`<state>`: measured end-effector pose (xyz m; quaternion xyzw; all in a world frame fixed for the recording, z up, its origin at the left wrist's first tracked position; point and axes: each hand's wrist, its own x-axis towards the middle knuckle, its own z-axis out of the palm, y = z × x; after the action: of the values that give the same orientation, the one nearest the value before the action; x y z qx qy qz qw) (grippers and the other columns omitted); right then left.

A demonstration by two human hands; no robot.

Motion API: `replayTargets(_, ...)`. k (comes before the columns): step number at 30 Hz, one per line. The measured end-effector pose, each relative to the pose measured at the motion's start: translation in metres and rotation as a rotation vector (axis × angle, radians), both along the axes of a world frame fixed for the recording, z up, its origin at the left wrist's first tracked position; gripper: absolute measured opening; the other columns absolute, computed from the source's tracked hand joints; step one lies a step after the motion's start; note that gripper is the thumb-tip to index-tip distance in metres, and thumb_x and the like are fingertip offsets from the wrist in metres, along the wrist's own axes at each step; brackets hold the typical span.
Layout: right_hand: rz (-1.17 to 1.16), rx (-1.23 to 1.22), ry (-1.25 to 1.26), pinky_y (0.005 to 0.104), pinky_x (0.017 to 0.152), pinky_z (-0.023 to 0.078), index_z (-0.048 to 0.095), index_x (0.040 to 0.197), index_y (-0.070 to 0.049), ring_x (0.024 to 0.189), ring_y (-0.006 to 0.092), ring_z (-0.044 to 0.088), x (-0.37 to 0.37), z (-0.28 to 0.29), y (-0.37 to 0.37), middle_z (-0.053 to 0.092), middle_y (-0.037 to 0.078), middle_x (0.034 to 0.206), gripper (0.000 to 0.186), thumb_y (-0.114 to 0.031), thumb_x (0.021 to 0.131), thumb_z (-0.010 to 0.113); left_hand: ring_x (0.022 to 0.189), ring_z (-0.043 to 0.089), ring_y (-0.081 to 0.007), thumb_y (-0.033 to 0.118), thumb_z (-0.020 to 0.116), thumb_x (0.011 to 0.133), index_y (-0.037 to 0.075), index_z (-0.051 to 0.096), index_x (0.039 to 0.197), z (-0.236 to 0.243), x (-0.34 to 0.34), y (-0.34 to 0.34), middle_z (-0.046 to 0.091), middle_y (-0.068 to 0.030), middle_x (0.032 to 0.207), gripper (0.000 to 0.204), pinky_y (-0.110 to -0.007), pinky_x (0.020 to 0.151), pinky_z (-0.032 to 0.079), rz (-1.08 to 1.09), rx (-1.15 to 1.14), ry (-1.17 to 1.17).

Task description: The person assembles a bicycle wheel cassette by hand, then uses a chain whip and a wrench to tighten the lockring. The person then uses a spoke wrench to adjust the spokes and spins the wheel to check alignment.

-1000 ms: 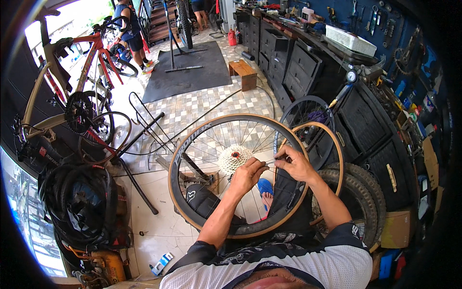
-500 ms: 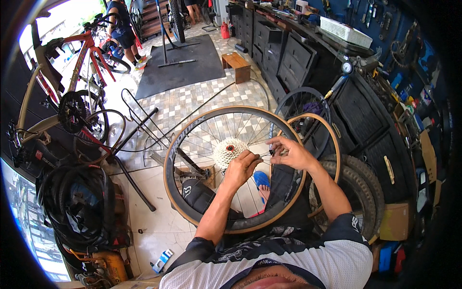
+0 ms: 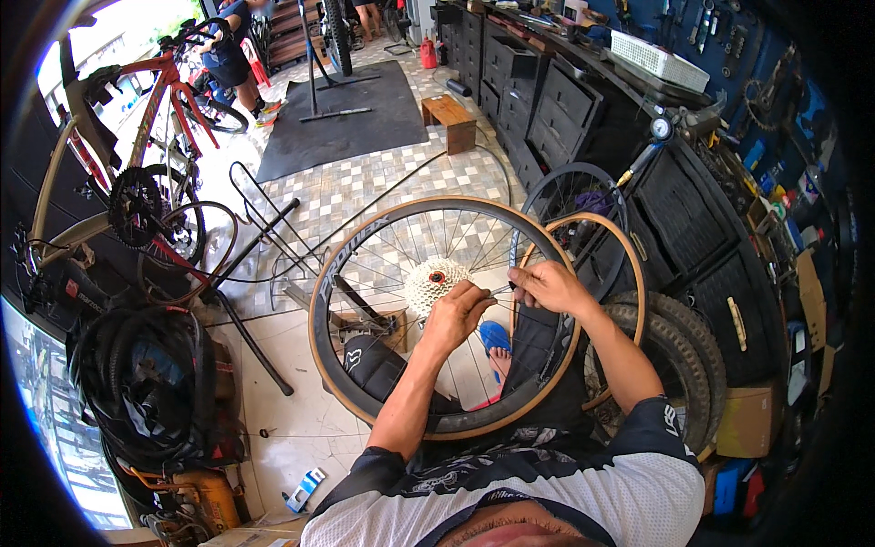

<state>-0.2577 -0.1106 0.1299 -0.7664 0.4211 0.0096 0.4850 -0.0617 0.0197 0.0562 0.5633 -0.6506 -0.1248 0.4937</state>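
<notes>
A bicycle wheel (image 3: pixel 314 314) with a deep black rim and tan-edged tyre lies across my lap. Its large silver cassette (image 3: pixel 432 284) faces up at the hub. My left hand (image 3: pixel 458 314) is closed in a pinch over the spokes, beside the cassette. To its right, my right hand (image 3: pixel 550 288) pinches a small dark piece at its fingertips. A short thin metal rod (image 3: pixel 501 290) shows between the two hands; its ends are hidden by the fingers. I cannot tell whether it is part of the wheel.
Another wheel (image 3: pixel 638 314) and knobby tyres (image 3: pixel 702 365) stand at my right, by black drawer cabinets (image 3: pixel 697 210). Bicycle frames (image 3: pixel 137 128) and a heap of black tubes (image 3: pixel 137 383) are on the left. Ahead are a wooden stool (image 3: pixel 448 118), a black mat (image 3: pixel 342 128) and another person (image 3: pixel 232 64).
My right hand's fingers, spread around the small dark piece before, have closed together and turned. My left hand stays nearly in place. The person in the background has shifted slightly.
</notes>
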Motion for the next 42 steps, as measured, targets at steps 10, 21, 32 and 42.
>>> replayTargets(10,0.131,-0.200,-0.573,0.0338,0.064,0.053,0.068,0.111,0.000,0.066,0.0136,0.064,-0.010,-0.029,-0.004,0.067,0.003,0.085,0.026,-0.022,0.098,0.075,0.078,0.069,-0.0334,0.011,0.081,0.088,0.001,0.074,0.098,-0.004,0.001,-0.003,0.069,-0.0132,0.089,0.016,-0.042,0.068,0.054,-0.019,0.006,0.025)
replayTargets(21,0.054,-0.231,-0.413,0.0332,0.074,0.053,0.070,0.105,0.001,0.080,0.0152,0.066,-0.006,-0.013,0.009,0.071,0.009,0.086,0.022,-0.017,0.093,0.077,0.081,0.069,-0.0368,0.015,0.079,0.091,0.001,0.074,0.098,-0.004,0.002,-0.001,0.069,-0.0155,0.090,0.017,-0.044,0.070,0.054,-0.001,0.062,0.007)
replayTargets(32,-0.064,-0.052,-0.190,0.0285,0.068,0.053,0.071,0.104,0.001,0.072,0.0135,0.066,0.000,-0.013,0.008,0.072,0.008,0.084,0.027,-0.026,0.100,0.071,0.082,0.069,-0.0386,0.018,0.076,0.093,0.001,0.073,0.098,-0.011,0.002,-0.006,0.070,-0.0155,0.091,0.018,-0.045,0.071,0.054,-0.003,0.072,-0.044)
replayTargets(42,0.100,-0.248,-0.462,0.0315,0.079,0.054,0.069,0.114,-0.001,0.089,0.0137,0.067,-0.007,-0.029,0.003,0.072,0.007,0.097,0.024,-0.012,0.093,0.076,0.084,0.070,-0.0393,0.016,0.073,0.096,0.000,0.073,0.099,-0.010,0.003,-0.007,0.070,-0.0168,0.091,0.017,-0.045,0.072,0.054,-0.022,0.100,-0.028)
